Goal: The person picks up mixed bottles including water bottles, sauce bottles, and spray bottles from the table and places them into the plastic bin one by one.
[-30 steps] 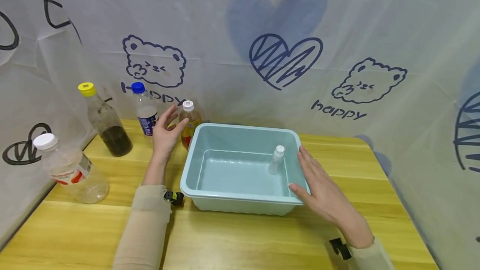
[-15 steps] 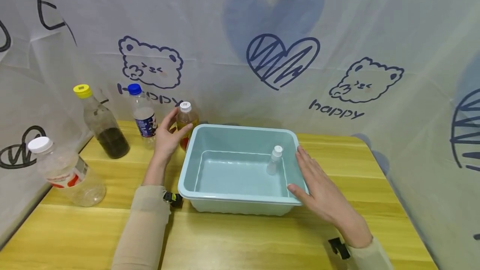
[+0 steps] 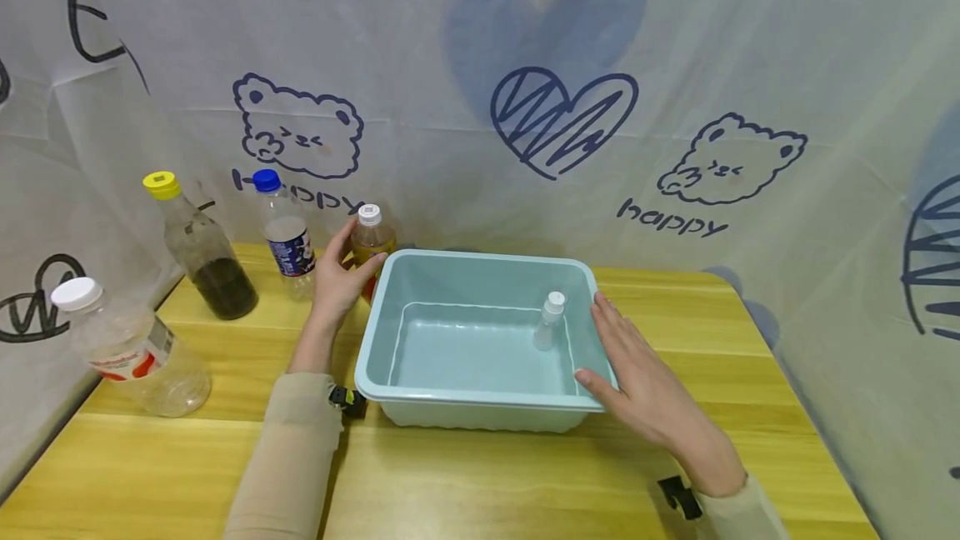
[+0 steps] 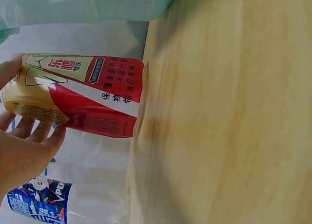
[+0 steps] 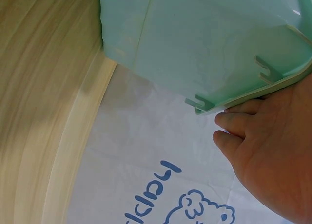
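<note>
My left hand holds a drink bottle with a white cap, just left of the basin. In the left wrist view the bottle's red and gold label faces the camera, thumb on one side and fingers on the other; its base is at the table. My right hand rests with straight fingers along the right rim of a pale blue-green basin. Inside the basin, near its right wall, stands a small clear bottle with a white cap. The right wrist view shows fingertips against the outside of the rim.
Left of my left hand stand a blue-capped bottle, a yellow-capped bottle with dark liquid, and a large clear bottle with a white cap. A printed cloth hangs behind the wooden table.
The fingers and thumb of my left hand have closed in around the drink bottle. The right hand stays on the basin rim. The view has shifted slightly.
</note>
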The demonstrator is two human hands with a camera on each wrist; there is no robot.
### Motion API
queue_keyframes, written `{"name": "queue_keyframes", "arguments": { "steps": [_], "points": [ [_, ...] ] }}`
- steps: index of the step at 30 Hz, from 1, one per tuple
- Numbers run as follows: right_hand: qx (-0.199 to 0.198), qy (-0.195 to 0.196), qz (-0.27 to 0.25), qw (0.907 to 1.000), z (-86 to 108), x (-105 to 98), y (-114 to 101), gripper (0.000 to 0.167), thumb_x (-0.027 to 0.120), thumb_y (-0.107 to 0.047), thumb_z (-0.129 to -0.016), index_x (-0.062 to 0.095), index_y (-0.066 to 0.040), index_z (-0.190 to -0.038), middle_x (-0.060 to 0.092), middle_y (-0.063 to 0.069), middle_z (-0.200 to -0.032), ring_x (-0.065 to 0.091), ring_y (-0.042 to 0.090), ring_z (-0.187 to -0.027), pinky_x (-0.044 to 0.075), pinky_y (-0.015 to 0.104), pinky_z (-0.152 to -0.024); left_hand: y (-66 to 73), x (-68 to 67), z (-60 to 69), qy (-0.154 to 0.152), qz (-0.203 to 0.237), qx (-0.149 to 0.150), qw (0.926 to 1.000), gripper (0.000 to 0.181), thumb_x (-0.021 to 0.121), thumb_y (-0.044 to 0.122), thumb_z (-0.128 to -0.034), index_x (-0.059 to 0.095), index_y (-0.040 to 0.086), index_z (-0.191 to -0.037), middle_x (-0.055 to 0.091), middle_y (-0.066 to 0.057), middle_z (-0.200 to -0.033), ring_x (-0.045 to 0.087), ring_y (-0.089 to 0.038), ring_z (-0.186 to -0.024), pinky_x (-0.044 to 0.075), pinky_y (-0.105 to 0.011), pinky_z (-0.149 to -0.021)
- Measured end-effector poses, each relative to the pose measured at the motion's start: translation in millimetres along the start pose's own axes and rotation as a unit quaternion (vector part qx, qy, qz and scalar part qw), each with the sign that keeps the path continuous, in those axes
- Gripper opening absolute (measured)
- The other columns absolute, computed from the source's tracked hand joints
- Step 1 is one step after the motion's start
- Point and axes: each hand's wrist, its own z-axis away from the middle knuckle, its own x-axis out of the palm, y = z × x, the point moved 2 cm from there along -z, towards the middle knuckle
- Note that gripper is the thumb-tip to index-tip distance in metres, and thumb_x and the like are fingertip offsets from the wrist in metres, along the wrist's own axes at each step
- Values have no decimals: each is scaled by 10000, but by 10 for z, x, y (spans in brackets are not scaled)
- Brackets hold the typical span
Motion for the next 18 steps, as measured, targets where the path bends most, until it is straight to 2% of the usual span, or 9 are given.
{"name": "queue_keyframes", "arguments": {
  "steps": [9, 18],
  "points": [
    [45, -21, 4, 10000, 8, -7, -9, 846, 555, -444, -1060, 137, -11, -1654, 63, 116, -1744, 122, 337, -1594, 155, 473, -1292, -9, 4, 12, 32, 98, 41, 9999, 754, 746, 85, -963, 378, 146, -1617, 359, -112, -1662, 382, -329, -1495, 358, -488, -1219],
    [19, 13, 8, 10000, 5, -7, -15, 839, 559, -432, -1061, 141, -10, -1654, 76, 127, -1743, 137, 352, -1590, 153, 452, -1295, 2, -23, 6, 198, 151, 228, 9994, 756, 774, 63, -933, 406, 70, -1593, 430, -183, -1606, 435, -343, -1457, 389, -488, -1197]
  ]
}}
